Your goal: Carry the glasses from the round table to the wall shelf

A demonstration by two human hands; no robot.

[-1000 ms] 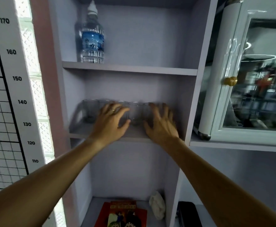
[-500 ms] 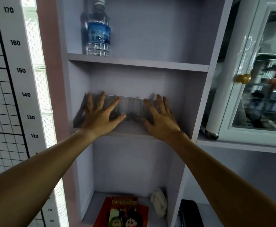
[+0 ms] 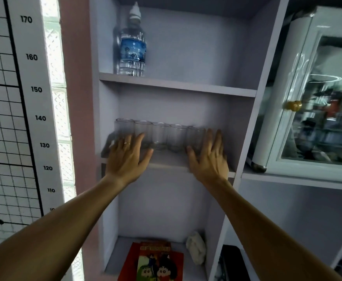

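Several clear glasses (image 3: 160,136) stand upright in a row on the middle board of the lilac wall shelf (image 3: 170,162). My left hand (image 3: 126,157) is spread flat in front of the leftmost glasses, fingers straight, holding nothing. My right hand (image 3: 210,157) is spread flat at the right end of the row, its fingers in front of the last glass. Whether the fingertips touch the glasses is unclear. The round table is out of view.
A water bottle (image 3: 132,47) stands on the board above. A comic book (image 3: 154,262) and a white crumpled thing (image 3: 196,247) lie on the bottom board. A white glass-door cabinet (image 3: 316,102) stands to the right, a height chart (image 3: 32,90) on the left wall.
Both hands have drawn apart and slightly back toward the shelf's front edge, uncovering the middle glasses. The view has shifted a little.
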